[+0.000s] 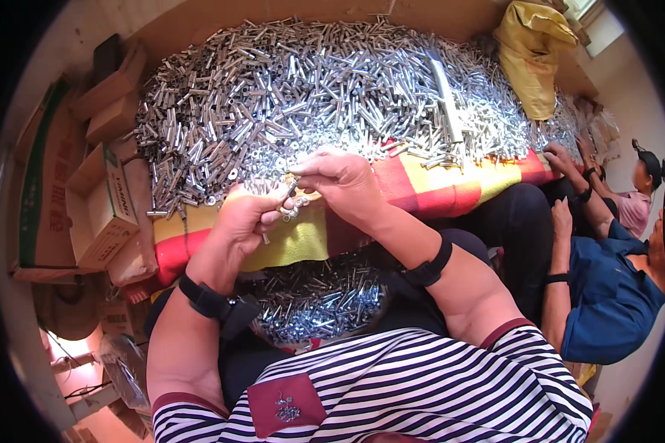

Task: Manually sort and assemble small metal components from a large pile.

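My left hand (245,218) is closed round a thin metal bolt (266,238), whose end sticks out below the fingers. Thumb and fingertips of my right hand (341,181) are pinched together at the left hand's fingertips. What the right hand grips is too small and covered to tell. Small washers or nuts (291,213) show just under the two hands. Both hands are above the front edge of a big heap of metal bolts and sleeves (295,88), at the checked red and yellow cloth (295,244).
Below the cloth, between my legs, sits a container full of bolts (321,310). Cardboard boxes (100,214) stand at left. A long metal strip (445,100) lies on the heap, near a yellow sack (536,59). A co-worker in blue (613,295) and another person are at right.
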A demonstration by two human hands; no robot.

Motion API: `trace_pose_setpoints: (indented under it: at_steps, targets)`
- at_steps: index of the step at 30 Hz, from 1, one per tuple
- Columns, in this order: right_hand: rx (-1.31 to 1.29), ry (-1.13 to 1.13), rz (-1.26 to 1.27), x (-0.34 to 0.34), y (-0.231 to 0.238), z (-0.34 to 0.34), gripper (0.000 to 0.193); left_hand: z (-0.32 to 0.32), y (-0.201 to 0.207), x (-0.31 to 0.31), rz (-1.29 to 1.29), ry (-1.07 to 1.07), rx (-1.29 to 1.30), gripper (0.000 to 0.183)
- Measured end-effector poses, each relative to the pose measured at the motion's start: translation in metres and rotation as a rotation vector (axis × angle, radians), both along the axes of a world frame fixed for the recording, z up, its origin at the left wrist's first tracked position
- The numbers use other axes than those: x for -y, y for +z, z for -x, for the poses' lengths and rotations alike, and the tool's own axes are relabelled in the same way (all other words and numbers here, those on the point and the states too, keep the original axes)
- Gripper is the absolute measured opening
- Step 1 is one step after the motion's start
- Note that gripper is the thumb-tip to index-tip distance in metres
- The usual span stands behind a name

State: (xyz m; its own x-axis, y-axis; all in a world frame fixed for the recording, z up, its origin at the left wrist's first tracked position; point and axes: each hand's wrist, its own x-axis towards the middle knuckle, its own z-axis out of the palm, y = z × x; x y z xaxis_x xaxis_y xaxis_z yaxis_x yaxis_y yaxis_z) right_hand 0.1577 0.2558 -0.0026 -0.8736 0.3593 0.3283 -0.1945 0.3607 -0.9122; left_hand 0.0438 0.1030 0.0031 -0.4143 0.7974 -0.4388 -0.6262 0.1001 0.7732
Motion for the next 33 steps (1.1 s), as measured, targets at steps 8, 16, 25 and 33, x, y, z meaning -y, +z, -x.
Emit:
trace_pose_setpoints:
  at_steps: [8, 16, 25, 33]
  targets:
    - [0.121, -0.024, 0.125, -0.007, -0.005, 0.008, 0.009, -0.001, 0.005, -0.008, 0.025, -0.001, -0.179, 0.003]
    - [0.103, 0.071, 0.282, -0.005, 0.003, 0.021, 0.008, 0.01, 0.004, -0.003, -0.004, 0.063, -0.205, 0.002]
    - [-0.033, 0.146, 0.163, -0.003, 0.013, 0.014, 0.01, 0.022, 0.01, 0.006, 0.003, -0.106, 0.136, 0.008]
    - [0.189, 0.03, 0.063, -0.006, 0.012, 0.012, 0.009, 0.017, 0.011, 0.0, 0.012, -0.095, -0.169, 0.012]
